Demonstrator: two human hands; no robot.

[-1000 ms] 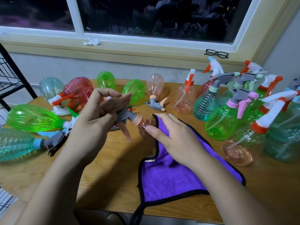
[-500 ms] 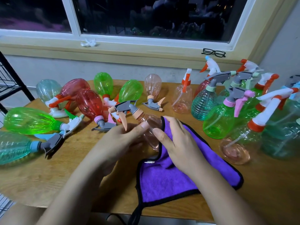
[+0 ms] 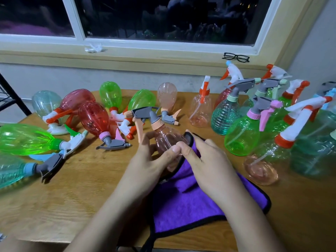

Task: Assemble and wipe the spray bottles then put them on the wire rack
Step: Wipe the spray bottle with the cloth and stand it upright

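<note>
Since 0.5 s ago the left hand [image 3: 145, 166] has tightened round the bottle [image 3: 167, 140], held tilted above mid-table [image 3: 72, 197]; the right hand [image 3: 205, 160] now presses gripped cloth [image 3: 181, 202] against its side.

Wood desk [image 3: 81, 197]. Purple cloth [image 3: 190, 206] w/ black edging lies at front centre. L side: bottles on their sides, incl. big green bottle [image 3: 25, 139], teal bottle [image 3: 11, 170] nearer the front, red bottle [image 3: 94, 119]. R side: mostly upright, e.g. ribbed teal bottle [image 3: 225, 115], pink-collared green bottle [image 3: 241, 137]. Clear pink bottle [image 3: 260, 170] tipped over beside the cloth.
</note>
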